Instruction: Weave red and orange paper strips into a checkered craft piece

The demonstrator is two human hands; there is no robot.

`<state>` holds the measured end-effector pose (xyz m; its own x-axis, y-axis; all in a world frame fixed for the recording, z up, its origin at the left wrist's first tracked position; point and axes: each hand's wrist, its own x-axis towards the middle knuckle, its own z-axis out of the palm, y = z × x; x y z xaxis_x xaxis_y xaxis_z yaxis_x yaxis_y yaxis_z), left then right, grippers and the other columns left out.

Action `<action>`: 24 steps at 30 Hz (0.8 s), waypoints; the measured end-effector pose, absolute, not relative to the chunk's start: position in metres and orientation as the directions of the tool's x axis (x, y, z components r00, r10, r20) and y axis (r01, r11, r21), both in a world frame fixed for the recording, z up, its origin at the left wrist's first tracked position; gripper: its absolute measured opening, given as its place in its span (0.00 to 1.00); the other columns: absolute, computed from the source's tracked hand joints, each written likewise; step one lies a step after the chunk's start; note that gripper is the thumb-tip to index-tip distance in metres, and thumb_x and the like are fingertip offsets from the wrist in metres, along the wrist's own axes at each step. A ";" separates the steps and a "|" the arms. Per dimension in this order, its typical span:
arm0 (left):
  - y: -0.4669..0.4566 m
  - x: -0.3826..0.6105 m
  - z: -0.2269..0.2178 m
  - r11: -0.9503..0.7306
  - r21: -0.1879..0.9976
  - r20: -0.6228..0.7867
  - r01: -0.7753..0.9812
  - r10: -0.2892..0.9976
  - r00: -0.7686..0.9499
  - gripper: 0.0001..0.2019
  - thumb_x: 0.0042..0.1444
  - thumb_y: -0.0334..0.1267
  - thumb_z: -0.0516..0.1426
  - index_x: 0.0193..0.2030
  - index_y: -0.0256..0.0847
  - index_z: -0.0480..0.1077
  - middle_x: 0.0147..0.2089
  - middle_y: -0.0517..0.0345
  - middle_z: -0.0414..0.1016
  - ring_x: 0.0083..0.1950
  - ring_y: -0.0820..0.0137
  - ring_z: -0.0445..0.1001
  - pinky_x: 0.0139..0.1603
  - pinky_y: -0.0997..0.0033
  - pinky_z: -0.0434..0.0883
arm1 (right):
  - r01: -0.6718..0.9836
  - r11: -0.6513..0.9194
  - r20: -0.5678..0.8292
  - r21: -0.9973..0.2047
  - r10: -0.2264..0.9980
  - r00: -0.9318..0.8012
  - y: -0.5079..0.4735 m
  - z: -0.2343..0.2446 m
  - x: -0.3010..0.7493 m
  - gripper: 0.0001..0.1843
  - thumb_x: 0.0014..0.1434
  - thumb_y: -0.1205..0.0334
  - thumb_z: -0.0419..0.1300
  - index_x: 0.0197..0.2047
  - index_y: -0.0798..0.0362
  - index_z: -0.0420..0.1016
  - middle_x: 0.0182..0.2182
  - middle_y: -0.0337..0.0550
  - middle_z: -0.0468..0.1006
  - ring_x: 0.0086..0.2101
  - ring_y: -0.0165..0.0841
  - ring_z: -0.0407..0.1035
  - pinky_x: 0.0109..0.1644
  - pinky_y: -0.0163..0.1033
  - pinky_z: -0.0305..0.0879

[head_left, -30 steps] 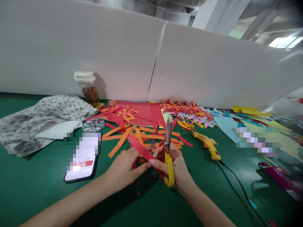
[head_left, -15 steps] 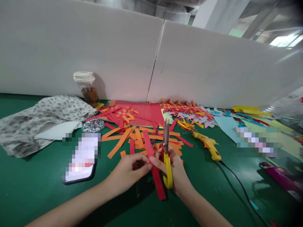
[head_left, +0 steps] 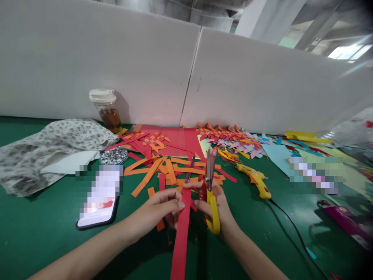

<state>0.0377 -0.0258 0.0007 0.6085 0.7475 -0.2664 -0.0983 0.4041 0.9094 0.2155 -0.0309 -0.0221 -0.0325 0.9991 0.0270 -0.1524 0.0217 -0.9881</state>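
Note:
My left hand (head_left: 163,208) pinches a long red paper strip (head_left: 182,237) near its upper part, and the strip hangs down toward me past the bottom edge of the view. In my right hand (head_left: 223,208) are scissors (head_left: 213,210) with yellow and red handles, blades pointing away from me and slightly apart. A right fingertip is close to the strip's top end; I cannot tell whether it touches. Beyond both hands lie loose orange strips (head_left: 151,175) and red ones, with a dark slim tool (head_left: 190,169) among them.
A phone (head_left: 100,198) lies left. Behind it are patterned cloth (head_left: 58,144) and a lidded cup of brown drink (head_left: 107,114). Woven paper pieces (head_left: 221,132) rest on red sheets (head_left: 175,140). Right are a corded yellow glue gun (head_left: 256,181) and a purple object (head_left: 346,221).
The red strip has swung from a slant to nearly upright and slid toward me, its lower end now out of view. The right hand with the scissors has shifted slightly right.

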 end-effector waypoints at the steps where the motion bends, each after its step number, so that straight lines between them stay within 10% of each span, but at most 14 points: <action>1: -0.025 0.038 0.001 0.404 0.908 -0.265 -0.106 0.754 0.601 0.07 0.52 0.38 0.55 0.26 0.40 0.62 0.22 0.65 0.64 0.24 0.76 0.66 0.27 0.78 0.63 | -0.127 -0.004 0.001 -0.992 0.999 -0.039 -0.032 -0.022 0.214 0.19 0.38 0.68 0.68 0.32 0.49 0.63 0.32 0.39 0.77 0.36 0.35 0.71 0.43 0.41 0.66; 14: -0.013 0.033 -0.013 0.247 0.956 -0.186 -0.156 0.927 0.325 0.07 0.49 0.42 0.60 0.31 0.42 0.74 0.37 0.56 0.74 0.37 0.71 0.71 0.36 0.74 0.70 | -0.211 -0.203 -0.181 -0.956 0.976 -0.120 -0.034 -0.020 0.206 0.28 0.26 0.70 0.72 0.27 0.49 0.58 0.21 0.29 0.69 0.23 0.27 0.67 0.27 0.32 0.64; 24: -0.011 0.034 -0.015 0.307 0.910 -0.273 -0.277 0.949 0.157 0.08 0.46 0.40 0.62 0.30 0.38 0.76 0.29 0.55 0.76 0.30 0.72 0.72 0.34 0.72 0.72 | -0.273 -0.210 -0.187 -0.939 0.976 -0.109 -0.037 -0.022 0.207 0.25 0.30 0.64 0.73 0.28 0.50 0.62 0.24 0.32 0.70 0.25 0.27 0.67 0.31 0.33 0.66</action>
